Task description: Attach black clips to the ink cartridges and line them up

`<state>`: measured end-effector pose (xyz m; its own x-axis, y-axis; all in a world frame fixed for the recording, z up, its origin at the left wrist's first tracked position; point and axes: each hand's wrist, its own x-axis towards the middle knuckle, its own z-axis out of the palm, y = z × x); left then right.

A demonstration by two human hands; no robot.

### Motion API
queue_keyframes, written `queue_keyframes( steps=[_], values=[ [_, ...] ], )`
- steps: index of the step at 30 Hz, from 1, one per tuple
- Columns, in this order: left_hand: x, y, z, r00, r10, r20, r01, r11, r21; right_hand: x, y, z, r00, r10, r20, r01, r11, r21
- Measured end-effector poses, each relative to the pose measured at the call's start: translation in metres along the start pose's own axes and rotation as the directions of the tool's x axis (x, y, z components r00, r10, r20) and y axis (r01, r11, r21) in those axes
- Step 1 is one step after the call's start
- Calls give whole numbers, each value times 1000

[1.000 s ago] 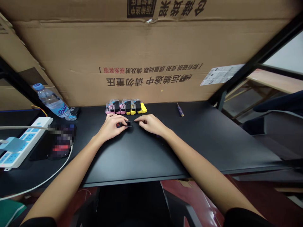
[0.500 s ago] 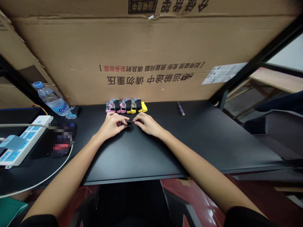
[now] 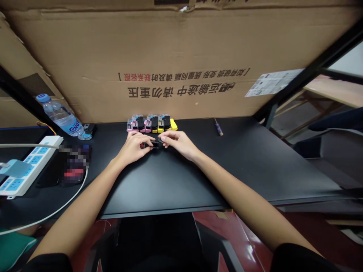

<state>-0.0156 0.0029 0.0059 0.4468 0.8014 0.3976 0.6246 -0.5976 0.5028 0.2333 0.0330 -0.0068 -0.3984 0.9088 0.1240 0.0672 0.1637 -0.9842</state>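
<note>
My left hand (image 3: 135,146) is closed around a small black plastic piece (image 3: 154,144) with a bit of red near the fingers, held low over the black table (image 3: 176,181). To its right, my right hand (image 3: 179,142) pinches a small dark round part (image 3: 160,140) between thumb and forefinger. The two parts are very close; whether they touch I cannot tell. Just behind my hands stands a row of small cartridge-like blocks (image 3: 153,124) in clear, black, pink and yellow plastic.
A screwdriver (image 3: 218,127) lies at the back right. On the left are a tilted water bottle (image 3: 64,119), a white power strip (image 3: 36,160), a pale cable (image 3: 70,206) and a dark phone-like object (image 3: 48,172). A cardboard sheet (image 3: 181,45) walls off the back.
My right hand has lifted slightly and turned, now showing a dark round part in its pinch. My left hand stays in place on the black piece. The view has tilted slightly.
</note>
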Motion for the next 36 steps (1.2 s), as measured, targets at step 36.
queue_keyframes(
  steps=[36],
  values=[
    [-1,6,2,1000,-11,-13,11,1000,5,-9,4,8,839,-515,179,518,651,-555]
  ],
)
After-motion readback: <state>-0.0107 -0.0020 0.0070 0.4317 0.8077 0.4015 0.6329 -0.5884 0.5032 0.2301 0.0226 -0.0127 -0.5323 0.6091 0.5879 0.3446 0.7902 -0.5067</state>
